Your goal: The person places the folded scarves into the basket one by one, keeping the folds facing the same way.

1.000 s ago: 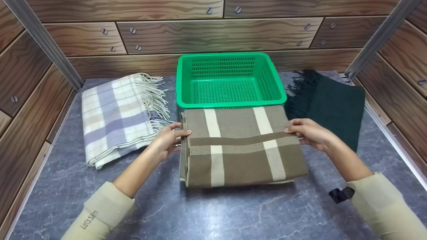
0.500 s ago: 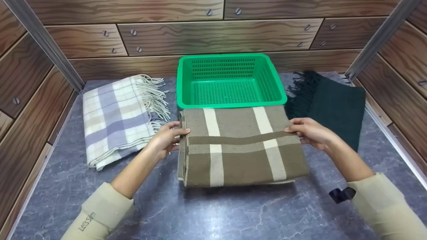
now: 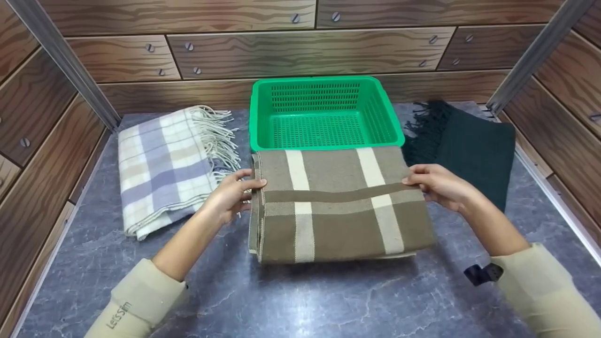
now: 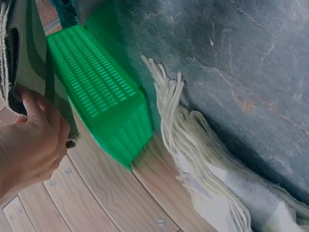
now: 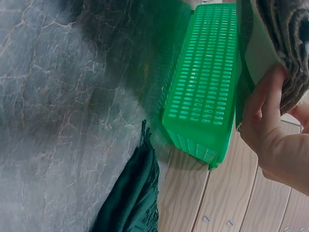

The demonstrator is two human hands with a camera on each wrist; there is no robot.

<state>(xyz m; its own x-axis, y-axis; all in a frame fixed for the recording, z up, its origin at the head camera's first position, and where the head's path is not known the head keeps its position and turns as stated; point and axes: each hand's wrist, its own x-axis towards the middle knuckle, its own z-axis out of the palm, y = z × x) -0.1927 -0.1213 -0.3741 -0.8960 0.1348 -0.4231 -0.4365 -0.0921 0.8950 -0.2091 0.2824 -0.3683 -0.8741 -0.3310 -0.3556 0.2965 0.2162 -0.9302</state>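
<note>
A folded brown plaid scarf point(image 3: 347, 230) with cream stripes is held in front of the green basket point(image 3: 397, 136). My left hand point(image 3: 230, 195) grips its left edge, thumb on top and fingers beneath. At the right edge my right hand point(image 3: 439, 188) pinches it the same way. Both wrist views show the folded layers raised off the table, with fingers of the left hand point(image 4: 36, 135) and right hand point(image 5: 270, 121) curled under them. The basket's near rim is just behind the scarf's far edge, and its inside shows no contents.
To the left lies a folded white and lavender plaid scarf point(image 3: 159, 173) with cream fringe. A folded dark green fringed scarf point(image 3: 479, 155) lies on the right. Wood-patterned walls point(image 3: 300, 54) enclose the grey marbled table point(image 3: 300, 305) on the back and sides.
Both hands and the brown plaid scarf have shifted very slightly toward the basket, and the scarf's far edge now just overlaps the near rim. The grips look the same.
</note>
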